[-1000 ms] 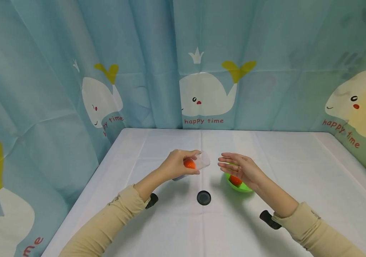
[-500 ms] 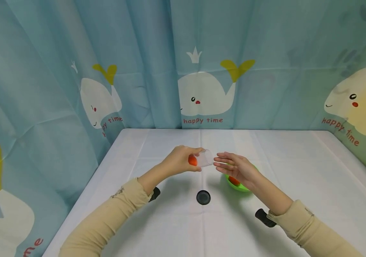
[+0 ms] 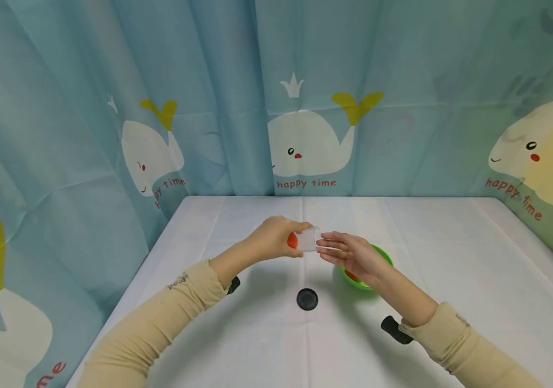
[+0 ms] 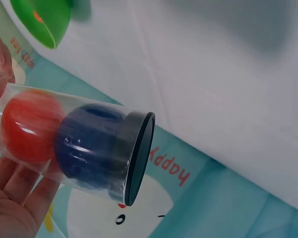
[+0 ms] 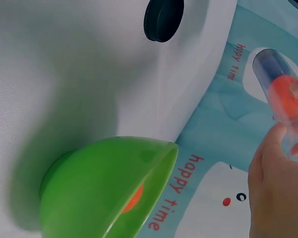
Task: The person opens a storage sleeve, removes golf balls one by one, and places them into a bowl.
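Two hands met above the white cloth-covered surface [image 3: 431, 253]; we saw the left hand [image 3: 269, 240] curled around a clear plastic tube-shaped container [image 3: 308, 238], gripping it tilted almost on its side in the air, with the open mouth facing the right hand [image 3: 354, 256]; inside the container an orange ball [image 3: 292, 241] sat in the middle, and in the left wrist view a dark blue ball [image 4: 89, 146] lay beyond it against the dark-rimmed closed end; the right hand had its fingers [image 3: 330, 245] extended and relaxed, their tips touching the container's mouth, gripping nothing; just beneath the right hand a bright green plastic bowl [image 3: 383, 253] stood on the surface with another orange ball [image 3: 352, 275] in it, mostly hidden by the hand; a round black lid [image 3: 308, 299] lay on the surface nearer us, between the two forearms and apart from the bowl; behind the surface hung a pale blue curtain printed with white whales [image 3: 305, 143] and the words "happy time".
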A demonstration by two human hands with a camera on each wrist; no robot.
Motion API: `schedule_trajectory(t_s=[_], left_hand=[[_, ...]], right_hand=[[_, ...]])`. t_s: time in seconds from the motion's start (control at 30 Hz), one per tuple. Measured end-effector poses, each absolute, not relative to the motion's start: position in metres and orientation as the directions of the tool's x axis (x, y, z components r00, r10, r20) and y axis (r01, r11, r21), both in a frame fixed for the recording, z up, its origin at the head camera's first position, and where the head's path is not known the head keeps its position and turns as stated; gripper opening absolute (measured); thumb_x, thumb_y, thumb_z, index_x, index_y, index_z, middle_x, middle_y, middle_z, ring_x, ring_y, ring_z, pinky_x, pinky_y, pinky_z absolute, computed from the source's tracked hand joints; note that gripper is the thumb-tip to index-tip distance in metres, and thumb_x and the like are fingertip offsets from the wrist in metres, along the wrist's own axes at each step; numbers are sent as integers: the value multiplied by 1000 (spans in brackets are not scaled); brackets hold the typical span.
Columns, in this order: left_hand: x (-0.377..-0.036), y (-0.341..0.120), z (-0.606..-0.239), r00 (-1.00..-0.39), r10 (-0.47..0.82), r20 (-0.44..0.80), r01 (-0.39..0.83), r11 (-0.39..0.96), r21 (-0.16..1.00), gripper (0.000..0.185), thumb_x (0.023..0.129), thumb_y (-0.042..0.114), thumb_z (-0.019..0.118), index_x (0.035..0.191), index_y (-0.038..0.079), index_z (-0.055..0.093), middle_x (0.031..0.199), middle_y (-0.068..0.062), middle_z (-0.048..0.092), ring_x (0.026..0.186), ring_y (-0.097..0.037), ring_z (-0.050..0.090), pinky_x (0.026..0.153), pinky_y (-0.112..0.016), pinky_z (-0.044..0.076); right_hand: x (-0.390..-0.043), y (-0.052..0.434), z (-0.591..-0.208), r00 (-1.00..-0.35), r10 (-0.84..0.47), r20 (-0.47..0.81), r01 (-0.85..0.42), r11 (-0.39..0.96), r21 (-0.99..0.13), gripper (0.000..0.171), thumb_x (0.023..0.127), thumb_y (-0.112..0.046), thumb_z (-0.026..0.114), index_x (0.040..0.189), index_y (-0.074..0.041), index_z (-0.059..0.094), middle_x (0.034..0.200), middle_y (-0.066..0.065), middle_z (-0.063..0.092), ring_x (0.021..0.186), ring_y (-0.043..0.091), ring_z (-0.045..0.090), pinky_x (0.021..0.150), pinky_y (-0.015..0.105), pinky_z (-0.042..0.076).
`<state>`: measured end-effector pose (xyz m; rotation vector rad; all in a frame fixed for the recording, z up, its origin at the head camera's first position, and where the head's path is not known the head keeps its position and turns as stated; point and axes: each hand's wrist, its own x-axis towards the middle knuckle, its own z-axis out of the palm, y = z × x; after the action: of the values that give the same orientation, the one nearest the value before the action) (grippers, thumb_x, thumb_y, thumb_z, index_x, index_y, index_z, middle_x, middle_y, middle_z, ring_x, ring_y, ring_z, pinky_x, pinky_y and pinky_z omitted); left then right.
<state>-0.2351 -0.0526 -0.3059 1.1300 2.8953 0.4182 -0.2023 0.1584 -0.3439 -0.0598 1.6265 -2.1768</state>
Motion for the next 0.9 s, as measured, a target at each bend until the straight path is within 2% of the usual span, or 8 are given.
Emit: schedule_trajectory(t_s=[0.17, 0.37, 0.73, 0.9], left_hand=[[-236, -52, -301, -731, 680, 53, 679, 718, 154, 58, 79, 28, 76, 132, 16, 56, 101, -3, 71, 80, -16, 58, 73, -28, 49], [-237, -48, -297, -709, 705, 14, 703, 705, 93, 59, 80, 28, 76, 133, 16, 55, 95, -3, 70, 78, -16, 57, 74, -30, 50], [-245, -39, -296, -696, 714, -80, 716, 698, 9, 59, 80, 29, 76, 134, 17, 54, 105, -2, 70, 84, -16, 57, 81, -30, 51], [-247, -38, -296, -699, 712, -59, 714, 700, -8, 57, 79, 27, 77, 131, 18, 57, 106, -2, 70, 86, -16, 59, 83, -32, 51]], right_hand=[[-203, 155, -342, -909, -360, -211, 307, -233, -923, 48, 102, -18, 39, 138, 12, 30, 104, 2, 65, 98, 12, 65, 89, 26, 52], [-205, 153, -344, -908, -361, -213, 318, -261, -912, 44, 102, -15, 37, 136, 12, 31, 105, 4, 64, 95, 12, 65, 88, 24, 52], [-205, 153, -350, -908, -352, -228, 335, -282, -899, 53, 100, -13, 42, 142, 14, 23, 99, 2, 65, 94, 11, 64, 88, 23, 52], [-206, 152, -351, -911, -344, -228, 333, -286, -899, 54, 100, -14, 43, 142, 13, 23, 101, 1, 63, 94, 10, 64, 89, 22, 51]])
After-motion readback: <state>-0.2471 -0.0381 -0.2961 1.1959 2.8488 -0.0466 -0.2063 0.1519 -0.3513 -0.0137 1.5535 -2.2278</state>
